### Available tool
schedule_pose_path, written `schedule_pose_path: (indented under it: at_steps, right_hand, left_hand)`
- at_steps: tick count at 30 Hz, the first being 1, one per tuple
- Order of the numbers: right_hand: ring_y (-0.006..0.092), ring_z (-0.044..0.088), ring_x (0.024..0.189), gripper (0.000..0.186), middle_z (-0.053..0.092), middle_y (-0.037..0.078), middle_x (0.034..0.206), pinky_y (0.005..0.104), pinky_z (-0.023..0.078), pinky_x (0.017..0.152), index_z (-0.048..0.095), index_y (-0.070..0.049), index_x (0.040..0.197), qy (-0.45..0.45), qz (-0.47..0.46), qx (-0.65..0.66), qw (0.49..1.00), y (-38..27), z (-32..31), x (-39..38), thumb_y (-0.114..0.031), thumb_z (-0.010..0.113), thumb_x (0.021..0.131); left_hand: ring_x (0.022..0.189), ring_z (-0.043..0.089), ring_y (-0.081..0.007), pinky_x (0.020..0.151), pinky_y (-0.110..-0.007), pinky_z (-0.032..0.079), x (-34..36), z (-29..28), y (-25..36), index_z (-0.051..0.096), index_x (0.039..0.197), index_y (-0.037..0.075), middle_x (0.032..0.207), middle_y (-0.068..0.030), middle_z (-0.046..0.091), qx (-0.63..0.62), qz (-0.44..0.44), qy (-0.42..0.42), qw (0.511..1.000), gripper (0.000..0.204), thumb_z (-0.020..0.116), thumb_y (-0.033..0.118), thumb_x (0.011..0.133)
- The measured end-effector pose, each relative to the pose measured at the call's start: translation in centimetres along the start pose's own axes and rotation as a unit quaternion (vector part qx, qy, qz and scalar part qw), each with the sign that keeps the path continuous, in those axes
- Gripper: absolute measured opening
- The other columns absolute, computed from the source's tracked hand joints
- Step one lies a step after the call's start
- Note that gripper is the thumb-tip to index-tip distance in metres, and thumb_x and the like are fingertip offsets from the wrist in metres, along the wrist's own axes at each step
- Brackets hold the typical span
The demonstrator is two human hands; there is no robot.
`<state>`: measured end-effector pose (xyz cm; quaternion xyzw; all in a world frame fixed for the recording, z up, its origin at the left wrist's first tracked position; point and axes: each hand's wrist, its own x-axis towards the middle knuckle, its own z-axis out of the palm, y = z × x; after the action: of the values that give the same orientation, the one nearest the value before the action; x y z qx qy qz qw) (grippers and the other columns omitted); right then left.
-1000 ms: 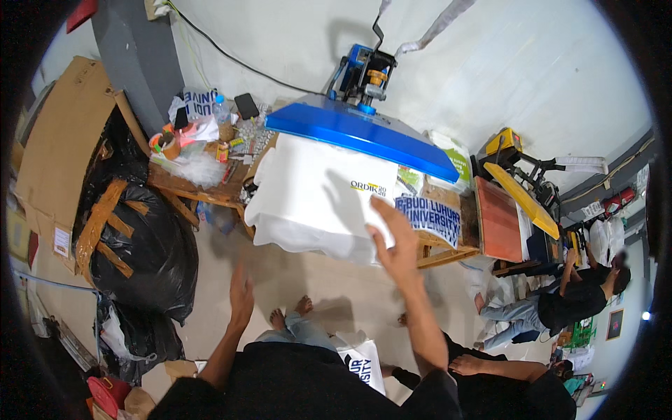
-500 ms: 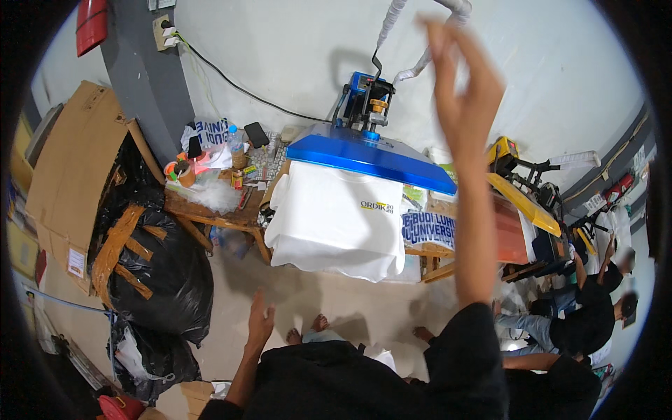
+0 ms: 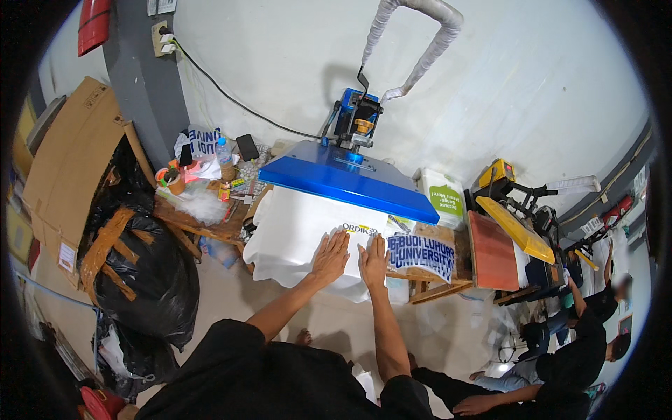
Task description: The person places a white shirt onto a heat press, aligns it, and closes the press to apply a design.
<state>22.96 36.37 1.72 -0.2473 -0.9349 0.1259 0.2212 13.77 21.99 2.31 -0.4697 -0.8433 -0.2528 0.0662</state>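
Head view: on the near side of the raised blue press plate [image 3: 343, 183], a white cloth [image 3: 290, 227] spreads left to right, its right part under the left hand [image 3: 330, 259] and right hand [image 3: 374, 262], both open, flat, equally near; it looks smooth, wavy-edged, with a small black-and-yellow print [image 3: 355, 228] by the fingertips.

Two hands of mine, one white shirt [image 3: 297, 220], one blue press [image 3: 343, 178].
I count one left hand [image 3: 331, 259] and one right hand [image 3: 374, 262], at least one yellow press [image 3: 516, 231], one bottle [image 3: 224, 157], one big cardboard piece [image 3: 66, 168], one white-green package [image 3: 443, 196], at least two black bags [image 3: 168, 280], and at least two other persons [image 3: 575, 353].
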Motion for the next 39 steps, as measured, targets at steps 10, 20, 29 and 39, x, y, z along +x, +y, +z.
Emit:
schedule_pose_path:
  at_steps: [10, 20, 29, 39]
  right_hand:
    - [0.0398, 0.029, 0.141, 0.058, 0.038, 0.023, 0.148, 0.0575, 0.027, 0.111, 0.038, 0.007, 0.142, 0.004, -0.007, -0.002, 1.000, 1.0, 0.7, 0.7, -0.034, 0.044, 0.101]
    - [0.0420, 0.030, 0.140, 0.057, 0.039, 0.024, 0.148, 0.0563, 0.031, 0.109, 0.041, 0.008, 0.140, 0.005, -0.005, 0.037, 0.999, 0.8, 0.4, 1.1, -0.034, 0.044, 0.101]
    - [0.0462, 0.033, 0.137, 0.054, 0.041, 0.030, 0.143, 0.0497, 0.032, 0.111, 0.043, 0.011, 0.136, 0.022, -0.031, 0.046, 0.998, 0.4, 0.5, 1.2, -0.028, 0.050, 0.100]
    - [0.0448, 0.032, 0.138, 0.055, 0.035, 0.030, 0.147, 0.0484, 0.029, 0.113, 0.040, 0.011, 0.138, 0.017, -0.029, 0.050, 0.998, 0.5, 0.6, 1.2, -0.027, 0.050, 0.100]
  left_hand:
    - [0.144, 0.026, -0.0257, 0.119, -0.044, 0.016, 2.1, 2.4, 0.4, 0.036, 0.145, -0.002, 0.154, -0.0135, 0.032, 0.085, -0.019, 0.034, 0.996, 0.058, 0.041, 0.033, 0.099]
    - [0.143, 0.030, -0.0270, 0.118, -0.044, 0.018, 2.6, 2.0, 0.5, 0.037, 0.144, -0.003, 0.153, -0.0156, 0.034, 0.060, -0.028, 0.025, 0.997, 0.056, 0.043, 0.030, 0.099]
    - [0.143, 0.029, -0.0252, 0.119, -0.043, 0.017, 2.3, 2.2, 0.1, 0.037, 0.144, -0.002, 0.153, -0.0141, 0.034, 0.071, -0.037, 0.031, 0.996, 0.057, 0.040, 0.033, 0.100]
    - [0.145, 0.023, -0.0236, 0.120, -0.042, 0.015, 2.3, 2.4, 0.1, 0.034, 0.146, 0.000, 0.155, -0.0131, 0.030, 0.066, -0.047, 0.024, 0.996, 0.056, 0.037, 0.033, 0.101]
